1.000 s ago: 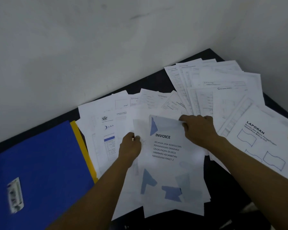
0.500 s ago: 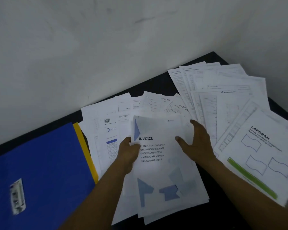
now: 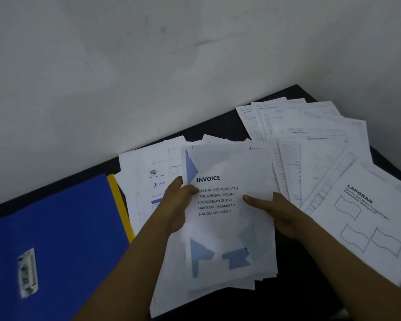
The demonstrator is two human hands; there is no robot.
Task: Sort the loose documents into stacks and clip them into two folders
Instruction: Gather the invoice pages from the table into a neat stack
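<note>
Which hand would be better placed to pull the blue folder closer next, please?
Probably the left: the left hand grips the left edge of the invoice stack, on the side nearest the blue folder, whereas the right hand holds its right side, farther away.

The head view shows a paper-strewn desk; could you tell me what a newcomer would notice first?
The INVOICE sheet at centre draws the eye first, gripped with the pages beneath it by the left hand and right hand. Next comes the blue folder at lower left, a yellow folder peeking from under its right edge. White papers fan across the dark table to the right, a LAPORAN sheet at far right.
</note>
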